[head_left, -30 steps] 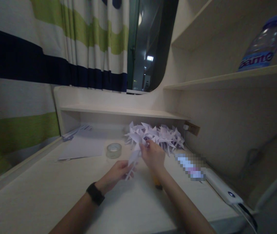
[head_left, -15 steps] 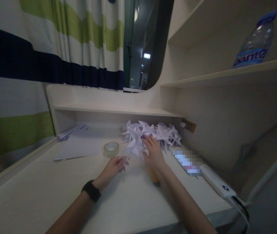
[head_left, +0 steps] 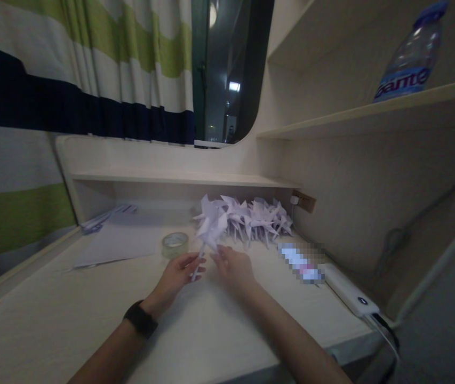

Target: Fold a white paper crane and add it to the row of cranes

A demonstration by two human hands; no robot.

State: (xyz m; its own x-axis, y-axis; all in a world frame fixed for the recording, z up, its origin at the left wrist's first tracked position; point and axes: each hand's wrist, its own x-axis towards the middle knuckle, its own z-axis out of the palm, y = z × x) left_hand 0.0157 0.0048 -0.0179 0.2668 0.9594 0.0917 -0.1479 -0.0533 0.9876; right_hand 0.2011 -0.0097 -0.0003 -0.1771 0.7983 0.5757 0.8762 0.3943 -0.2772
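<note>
My left hand is closed around the thin white stick of a paper pinwheel, held tilted above the desk. The pinwheel's folded white blades point up and away from me. Close to the lower blades, my right hand has its fingers bent together at the paper's edge; the exact contact is partly hidden. Behind the held one lies a heap of white paper pinwheels. Just left of it, a roll of clear tape rests on the desk.
White paper sheets lie at the back left. To the right are a phone with a blurred screen and a white power strip with cables. A low shelf spans the back; a bottle stands on the upper right shelf.
My right hand has drawn back from the heap toward the held pinwheel's lower blades. My left hand keeps the stick, now more upright. The orange object under my right arm no longer shows.
</note>
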